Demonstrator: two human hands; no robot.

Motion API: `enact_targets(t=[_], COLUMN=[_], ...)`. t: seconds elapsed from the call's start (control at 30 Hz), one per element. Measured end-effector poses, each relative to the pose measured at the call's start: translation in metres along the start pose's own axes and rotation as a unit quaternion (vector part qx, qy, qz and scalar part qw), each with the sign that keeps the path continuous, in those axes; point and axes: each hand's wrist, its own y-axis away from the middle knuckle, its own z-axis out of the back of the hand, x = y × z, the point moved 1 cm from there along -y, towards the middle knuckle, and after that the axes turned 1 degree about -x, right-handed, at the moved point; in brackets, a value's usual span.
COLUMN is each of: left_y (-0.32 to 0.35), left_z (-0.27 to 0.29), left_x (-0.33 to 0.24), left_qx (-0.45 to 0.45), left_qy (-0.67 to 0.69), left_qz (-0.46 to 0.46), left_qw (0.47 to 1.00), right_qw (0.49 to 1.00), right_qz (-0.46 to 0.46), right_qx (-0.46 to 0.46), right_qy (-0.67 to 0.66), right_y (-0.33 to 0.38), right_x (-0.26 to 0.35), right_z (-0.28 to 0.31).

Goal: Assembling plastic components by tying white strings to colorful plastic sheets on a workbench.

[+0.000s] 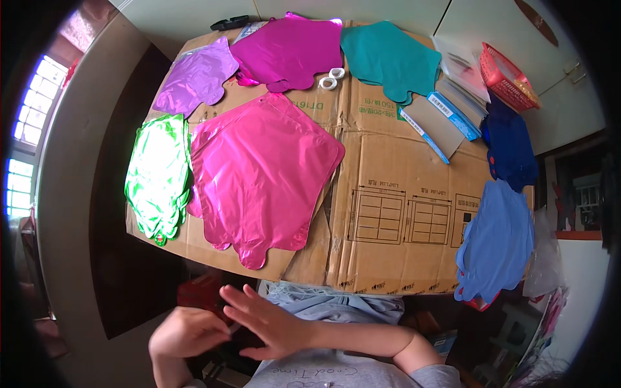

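Note:
Both my hands are held off the near edge of the cardboard, in front of my body. My left hand [189, 331] is closed with its fingers curled in, and what it pinches, if anything, is too small to make out. Beside it my right hand [272, 326] has its fingers spread and holds nothing visible, its fingertips close to the left hand. The nearest sheet on the cardboard is a large, shiny pink foil balloon [262, 174], lying flat and uninflated. To its left lies a pile of shiny green foil balloons [157, 178].
More flat foil balloons lie around the cardboard [388, 152]: lilac [197, 74], magenta [291, 52], teal [391, 58], dark blue [511, 139] and light blue [497, 239]. Two white rings [328, 83], blue-edged boxes [453, 114] and a red plastic basket [504, 77] are at the far side.

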Motion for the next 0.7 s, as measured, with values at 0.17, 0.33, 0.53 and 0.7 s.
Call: enact_targets(t=[0.17,0.33,0.53,0.7], left_y=[-0.008,-0.020,-0.031,-0.027], left_z=[-0.014,-0.056,-0.105,-0.097], left_x=[0.018,0.050,0.049,0.046], left_qx=[-0.037,0.091,-0.278,-0.135], left_qy=[0.251,0.428,0.409,0.440], left_qz=[-0.058,-0.027,0.023,-0.127], left_qw=[0.966,0.899,0.869,0.879], right_qw=[0.948,0.953,0.985,0.981], right_qz=[-0.245,-0.236,-0.167,-0.175], right_qx=[0.126,-0.036,-0.007,-0.080], right_qy=[-0.158,-0.185,-0.048,-0.011], right_y=[0.010,0.037,0.046,0.040], right_x=[0.007,-0.009,-0.007,-0.018], right_z=[0.012,0.026,0.016,0.016])
